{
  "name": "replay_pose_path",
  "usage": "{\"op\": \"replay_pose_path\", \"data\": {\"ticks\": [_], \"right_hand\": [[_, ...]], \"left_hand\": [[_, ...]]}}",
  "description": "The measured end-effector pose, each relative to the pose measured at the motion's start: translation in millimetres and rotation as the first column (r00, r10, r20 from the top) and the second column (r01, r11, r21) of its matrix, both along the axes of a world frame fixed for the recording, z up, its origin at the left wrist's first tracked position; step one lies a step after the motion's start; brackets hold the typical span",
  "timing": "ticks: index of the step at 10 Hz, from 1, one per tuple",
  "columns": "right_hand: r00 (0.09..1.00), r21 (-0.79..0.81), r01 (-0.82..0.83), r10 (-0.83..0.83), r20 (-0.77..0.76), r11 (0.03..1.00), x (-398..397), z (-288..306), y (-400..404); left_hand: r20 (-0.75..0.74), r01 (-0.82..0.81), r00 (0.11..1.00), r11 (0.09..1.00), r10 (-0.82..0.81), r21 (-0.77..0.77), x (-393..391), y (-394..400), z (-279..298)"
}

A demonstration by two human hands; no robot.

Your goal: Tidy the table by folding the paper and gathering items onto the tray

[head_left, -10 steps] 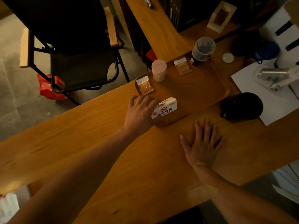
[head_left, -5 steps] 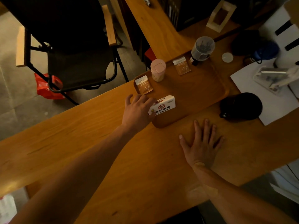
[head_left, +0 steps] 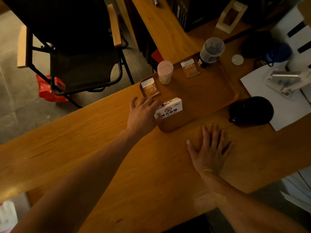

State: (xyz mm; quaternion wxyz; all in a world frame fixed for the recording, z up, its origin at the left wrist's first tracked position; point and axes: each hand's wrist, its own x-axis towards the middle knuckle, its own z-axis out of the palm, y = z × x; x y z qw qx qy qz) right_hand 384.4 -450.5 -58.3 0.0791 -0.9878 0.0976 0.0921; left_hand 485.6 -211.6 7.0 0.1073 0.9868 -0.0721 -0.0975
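The white no-smoking sign block (head_left: 168, 108) sits inside the wooden tray (head_left: 202, 96) at its 7 o'clock corner. The left hand (head_left: 143, 113) touches the block's 9 o'clock end, fingers curled against it; whether they actually grip it I cannot tell. At 5 o'clock from the block, well apart, the right hand (head_left: 209, 152) lies flat on the table (head_left: 84, 148), fingers spread, holding nothing. Two sachets (head_left: 150, 87) and a pink container (head_left: 165, 72) also sit in the tray.

A single head-worn wide-angle view looks forward and steeply down from above the counter (head_left: 84, 157), close over both forearms, the tray (head_left: 202, 98) near mid-frame, with a chair (head_left: 80, 64) and floor at upper left
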Motion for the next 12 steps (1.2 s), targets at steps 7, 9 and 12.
{"op": "replay_pose_path", "data": {"ticks": [7, 9, 12], "right_hand": [[1.000, 0.006, -0.001, 0.001, 0.006, 1.000, -2, -5, -2], [1.000, -0.006, -0.002, 0.002, 0.007, 1.000, -2, -5, -2], [0.998, -0.022, -0.006, 0.008, 0.058, 1.000, -1, -9, -1]], "left_hand": [[0.018, -0.009, 1.000, 0.999, 0.010, -0.031, 2, -8, -1], [0.012, -0.014, 1.000, 0.999, 0.015, -0.029, 2, -10, -2], [0.002, -0.056, 0.998, 0.995, 0.057, -0.079, -6, -6, -7]]}}
